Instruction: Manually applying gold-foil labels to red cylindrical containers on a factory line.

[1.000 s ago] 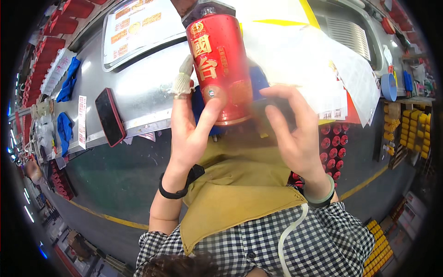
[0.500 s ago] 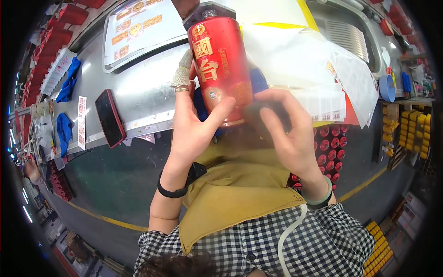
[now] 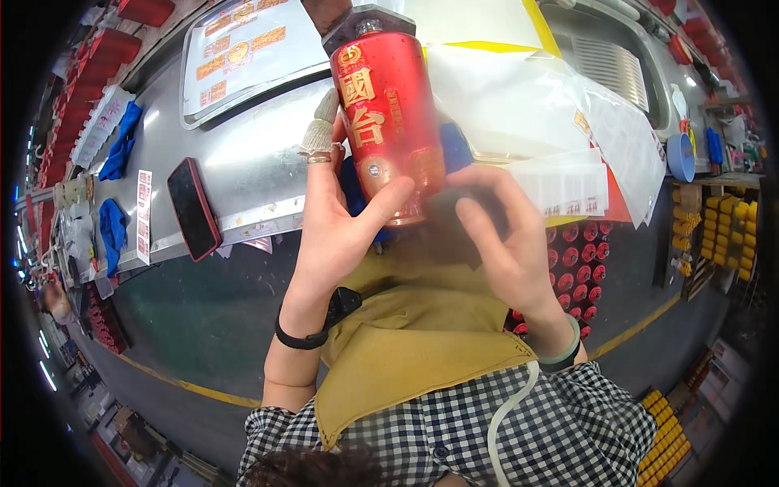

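A red bottle (image 3: 398,105) with gold lettering lies with its neck at the far end, against a dark metal holder (image 3: 341,31). My left hand (image 3: 329,215) is closed around its left side, the thumb pressed on the lower front. A knitted cover sits on one finger. At the bottle's near right side my right hand (image 3: 515,243) pinches a dark, blocky piece (image 3: 458,213); a smear in the picture hides its exact kind. Part of something blue (image 3: 454,144) shows beneath the bottle.
A red-edged phone (image 3: 193,209) and a narrow label strip (image 3: 144,215) lie at the left on the metal table. A tray of gold labels (image 3: 195,81) stands far left. Label sheets in clear film (image 3: 560,174) cover the right. Several red bottles (image 3: 580,272) stand below the table.
The bottle's near end and the dark piece have shifted very slightly toward me. Both hands keep almost the same grip.
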Motion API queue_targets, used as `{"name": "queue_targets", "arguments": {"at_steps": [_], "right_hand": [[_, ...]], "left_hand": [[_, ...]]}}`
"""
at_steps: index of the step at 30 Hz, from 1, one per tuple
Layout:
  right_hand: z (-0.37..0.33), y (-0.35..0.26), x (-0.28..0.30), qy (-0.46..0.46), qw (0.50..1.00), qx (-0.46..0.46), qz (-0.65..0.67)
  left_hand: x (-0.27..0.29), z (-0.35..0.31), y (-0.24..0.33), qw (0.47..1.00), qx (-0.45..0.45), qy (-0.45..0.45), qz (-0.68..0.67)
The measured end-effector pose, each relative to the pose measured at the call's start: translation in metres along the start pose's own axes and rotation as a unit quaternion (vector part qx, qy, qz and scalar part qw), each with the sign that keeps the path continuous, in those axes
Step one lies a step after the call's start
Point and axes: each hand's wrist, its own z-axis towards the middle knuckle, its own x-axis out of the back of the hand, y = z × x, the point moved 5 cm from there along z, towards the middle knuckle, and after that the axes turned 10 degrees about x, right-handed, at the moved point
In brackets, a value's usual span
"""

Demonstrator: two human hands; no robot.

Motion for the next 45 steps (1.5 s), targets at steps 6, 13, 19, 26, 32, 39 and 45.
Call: {"name": "queue_targets", "arguments": {"at_steps": [6,13,19,26,32,39,45], "right_hand": [[-0.001,0.001,-0.002,0.005,0.997,-0.057,0.055],[-0.002,-0.002,0.001,0.022,0.998,-0.059,0.025],[-0.001,-0.001,-0.004,0.029,0.999,-0.026,-0.030],[-0.001,-0.003,-0.009,0.015,0.999,-0.040,0.019],[0.000,-0.005,-0.007,0.001,1.000,-0.025,0.008],[-0.004,0.000,-0.008,0.009,0.998,-0.043,0.040],[-0.005,0.003,-0.007,0.003,0.998,-0.054,0.016]], "left_hand": [[-0.003,-0.002,0.004,1.000,0.009,0.009,0.012],[0.000,0.001,0.002,1.000,0.003,0.002,-0.013],[0.002,0.001,0.000,1.000,-0.004,-0.004,0.022],[-0.005,-0.002,0.008,1.000,0.026,0.005,0.002],[-0.005,-0.003,0.009,0.999,0.049,0.014,-0.013],[-0.005,-0.003,0.010,0.999,0.049,0.008,0.006],[-0.003,-0.002,0.007,0.999,0.044,0.016,0.028]]}}
